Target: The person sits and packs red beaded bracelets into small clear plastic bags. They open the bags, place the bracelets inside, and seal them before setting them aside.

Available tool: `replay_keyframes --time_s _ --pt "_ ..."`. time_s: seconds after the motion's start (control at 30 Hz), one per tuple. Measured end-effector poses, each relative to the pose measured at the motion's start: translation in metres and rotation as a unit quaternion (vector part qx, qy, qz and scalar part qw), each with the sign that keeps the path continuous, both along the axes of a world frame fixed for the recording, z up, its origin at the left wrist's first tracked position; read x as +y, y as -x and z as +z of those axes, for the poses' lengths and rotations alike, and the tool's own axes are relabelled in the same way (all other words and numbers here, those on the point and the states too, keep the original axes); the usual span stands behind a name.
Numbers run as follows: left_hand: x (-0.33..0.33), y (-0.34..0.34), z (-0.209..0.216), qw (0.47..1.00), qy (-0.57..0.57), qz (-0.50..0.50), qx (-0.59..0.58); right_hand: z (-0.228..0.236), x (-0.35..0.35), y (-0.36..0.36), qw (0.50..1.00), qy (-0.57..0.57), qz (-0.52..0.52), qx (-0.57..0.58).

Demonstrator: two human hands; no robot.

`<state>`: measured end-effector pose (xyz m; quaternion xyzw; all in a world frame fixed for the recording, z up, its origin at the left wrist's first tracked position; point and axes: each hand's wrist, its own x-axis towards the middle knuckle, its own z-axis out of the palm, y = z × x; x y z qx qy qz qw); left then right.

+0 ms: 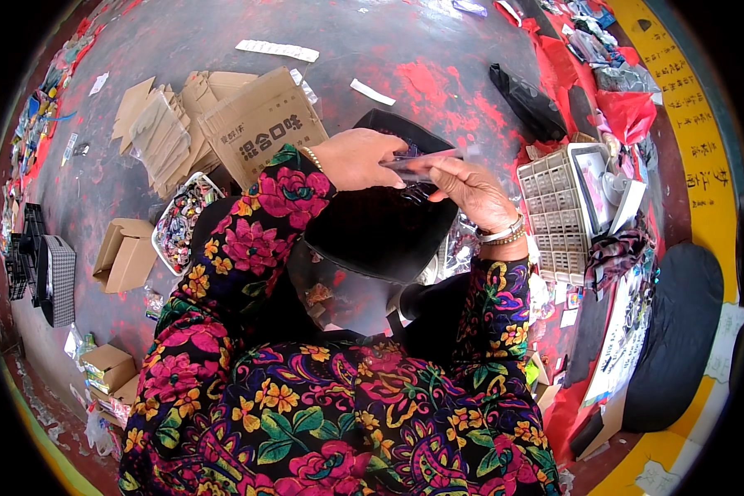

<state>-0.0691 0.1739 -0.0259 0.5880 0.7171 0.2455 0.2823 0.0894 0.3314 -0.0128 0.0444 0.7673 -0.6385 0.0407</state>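
Evidently, the work in hand is two-handed handling of a thin, see-through packet [426, 164], which is located above the mouth of a black container [372, 248] in front of the person. The left hand [362, 159] grips the packet's left end between thumb and fingers; the right hand [475, 194] pinches the opposite end, thumb and forefinger pressed together. The packet's outline is blurred, so its contents cannot be determined. Good practice here, in this report's judgement, calls for fingertip pressure only, enough to keep the film flat without creasing whatever it encloses. Both ends should be held level and moved by small, matched amounts, since a thin film is likely to slip or tear if one side pulls harder. Holding it over the container is sound, as a dropped piece would probably land inside rather than on the red-stained floor [347, 50]. The bracelets [502, 232] on the right wrist warrant attention, as they could catch on a loose edge. Elbow room is limited: a cream crate [546, 198] stands to the right and an opened cardboard box [260, 124] lies to the left, so movements should be compact.
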Motion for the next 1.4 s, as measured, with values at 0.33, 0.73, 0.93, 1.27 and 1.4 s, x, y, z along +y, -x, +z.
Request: replay_keyframes --time_s 0.33,0.73,0.93,1.27,1.4 --pt "0.000 -0.004 -0.012 0.998 -0.045 -0.035 -0.009 -0.009 0.001 0.003 0.995 -0.035 0.066 0.059" --pt "0.002 -0.013 -0.011 0.997 -0.079 -0.017 -0.011 -0.010 0.003 0.007 0.974 -0.129 0.140 0.126" --pt "0.005 -0.018 -0.004 0.998 -0.031 -0.021 -0.057 -0.018 -0.003 0.001 0.994 -0.030 0.083 0.057" --pt "0.005 -0.019 -0.009 0.999 -0.033 0.004 -0.040 -0.026 0.002 0.000 0.994 -0.043 0.086 0.060" --pt "0.005 -0.019 -0.014 0.986 -0.097 0.107 0.080 -0.021 0.006 0.004 0.998 0.014 -0.033 -0.049"
